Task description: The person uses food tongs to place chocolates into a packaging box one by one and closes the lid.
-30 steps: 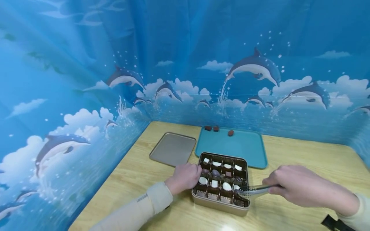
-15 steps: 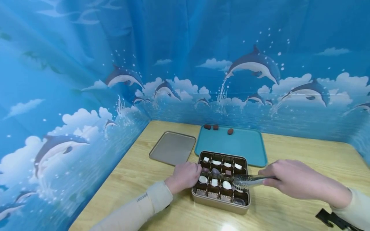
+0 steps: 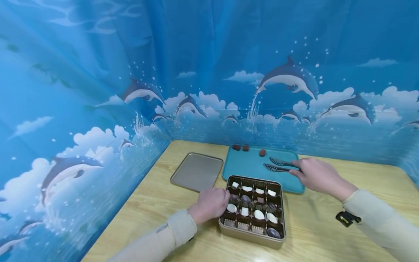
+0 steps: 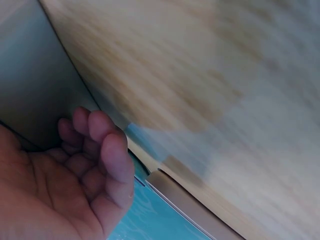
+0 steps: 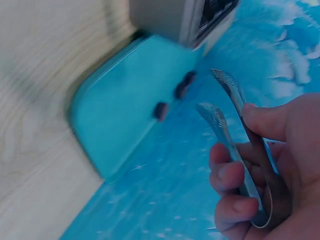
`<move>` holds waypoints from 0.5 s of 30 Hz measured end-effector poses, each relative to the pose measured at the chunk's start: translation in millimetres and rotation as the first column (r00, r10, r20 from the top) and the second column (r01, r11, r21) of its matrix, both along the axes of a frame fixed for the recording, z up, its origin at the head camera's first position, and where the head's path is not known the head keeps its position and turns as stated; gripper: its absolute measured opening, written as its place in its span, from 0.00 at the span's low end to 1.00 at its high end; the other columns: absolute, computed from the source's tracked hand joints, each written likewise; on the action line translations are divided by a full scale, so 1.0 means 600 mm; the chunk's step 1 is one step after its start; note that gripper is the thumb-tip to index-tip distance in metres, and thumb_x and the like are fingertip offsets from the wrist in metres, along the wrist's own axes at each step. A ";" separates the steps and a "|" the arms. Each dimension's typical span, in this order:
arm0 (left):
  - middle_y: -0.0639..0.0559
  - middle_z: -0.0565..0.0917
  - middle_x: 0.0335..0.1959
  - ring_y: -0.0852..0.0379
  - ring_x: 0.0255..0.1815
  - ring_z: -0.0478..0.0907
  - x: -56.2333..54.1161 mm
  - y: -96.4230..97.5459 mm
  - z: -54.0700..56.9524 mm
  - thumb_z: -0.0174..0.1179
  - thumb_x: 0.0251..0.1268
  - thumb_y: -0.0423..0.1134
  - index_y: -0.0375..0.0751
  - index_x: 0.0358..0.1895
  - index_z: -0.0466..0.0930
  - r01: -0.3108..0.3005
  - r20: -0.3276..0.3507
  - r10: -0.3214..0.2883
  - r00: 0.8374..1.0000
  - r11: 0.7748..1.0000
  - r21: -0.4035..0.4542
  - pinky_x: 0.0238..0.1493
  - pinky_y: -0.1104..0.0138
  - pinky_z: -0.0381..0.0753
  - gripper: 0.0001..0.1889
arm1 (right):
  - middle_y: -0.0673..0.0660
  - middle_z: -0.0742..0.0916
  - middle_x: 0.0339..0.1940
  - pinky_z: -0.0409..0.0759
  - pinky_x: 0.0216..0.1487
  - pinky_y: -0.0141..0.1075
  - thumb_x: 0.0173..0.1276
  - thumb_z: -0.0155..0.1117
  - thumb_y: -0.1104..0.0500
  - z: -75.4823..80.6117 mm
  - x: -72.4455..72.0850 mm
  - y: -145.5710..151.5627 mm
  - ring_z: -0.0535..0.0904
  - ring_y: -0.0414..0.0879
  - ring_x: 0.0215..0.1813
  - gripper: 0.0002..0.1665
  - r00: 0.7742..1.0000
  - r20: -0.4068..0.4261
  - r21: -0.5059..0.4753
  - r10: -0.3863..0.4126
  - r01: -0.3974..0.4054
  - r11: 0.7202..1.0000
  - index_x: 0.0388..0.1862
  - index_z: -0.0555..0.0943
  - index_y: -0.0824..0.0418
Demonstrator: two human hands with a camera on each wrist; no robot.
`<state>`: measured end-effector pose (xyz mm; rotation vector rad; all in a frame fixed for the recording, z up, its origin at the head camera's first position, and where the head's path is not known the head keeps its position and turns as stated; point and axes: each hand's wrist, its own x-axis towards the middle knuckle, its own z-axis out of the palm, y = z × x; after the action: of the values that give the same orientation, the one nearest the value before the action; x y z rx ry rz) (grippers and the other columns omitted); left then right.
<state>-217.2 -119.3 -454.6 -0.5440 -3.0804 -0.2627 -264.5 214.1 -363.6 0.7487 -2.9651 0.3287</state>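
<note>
My right hand [image 3: 319, 179] grips metal tongs [image 3: 279, 165] with perforated tips. The tongs' arms are spread apart over the blue tray [image 3: 242, 165], nothing between them. Three brown chocolates [image 3: 262, 153] lie along that tray's far edge; they also show in the right wrist view. A tin box [image 3: 252, 237] with a dark divided insert stands in front, its compartments holding several white, brown and dark chocolates. In its near right compartment is a dark oval chocolate [image 3: 273, 232]. My left hand [image 3: 211, 205] holds the box's left side, fingers curled; in the left wrist view the thumb is hidden.
A grey-brown rectangular tray [image 3: 196, 171] lies on the wooden table [image 3: 147, 203] left of the blue tray. Behind and at the left, a blue curtain [image 3: 209, 54] printed with dolphins borders the table.
My right hand has lifted the tongs out of the box and moved them away over the blue tray, their arms now spread. My left hand stays at the box.
</note>
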 end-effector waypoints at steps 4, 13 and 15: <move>0.58 0.62 0.13 0.60 0.13 0.62 0.002 0.001 -0.001 0.36 0.82 0.47 0.52 0.17 0.64 -0.019 0.010 0.019 1.000 1.000 0.023 0.12 0.66 0.66 0.26 | 0.74 0.85 0.53 0.65 0.18 0.36 0.74 0.62 0.53 -0.026 -0.045 0.002 0.67 0.41 0.14 0.28 1.000 0.009 0.044 -0.028 0.027 0.999 0.61 0.78 0.74; 0.56 0.68 0.14 0.59 0.15 0.67 0.002 0.002 -0.003 0.37 0.82 0.47 0.51 0.18 0.67 -0.015 -0.022 0.015 1.000 1.000 0.002 0.14 0.65 0.67 0.26 | 0.71 0.87 0.46 0.73 0.24 0.37 0.76 0.59 0.52 -0.060 -0.112 -0.008 0.74 0.42 0.17 0.29 0.995 0.083 0.046 -0.054 0.050 0.998 0.62 0.76 0.76; 0.55 0.71 0.15 0.58 0.16 0.70 0.000 0.002 -0.004 0.36 0.82 0.47 0.50 0.16 0.66 -0.025 -0.027 0.025 0.999 1.000 0.011 0.15 0.65 0.68 0.27 | 0.66 0.87 0.36 0.72 0.23 0.37 0.77 0.59 0.52 -0.064 -0.124 -0.010 0.71 0.42 0.14 0.28 0.993 0.097 0.035 -0.063 0.060 0.998 0.60 0.77 0.76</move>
<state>-217.0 -117.8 -456.9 -0.5041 -3.0554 -0.2684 -339.1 208.4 -402.1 0.6608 -3.0852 0.3239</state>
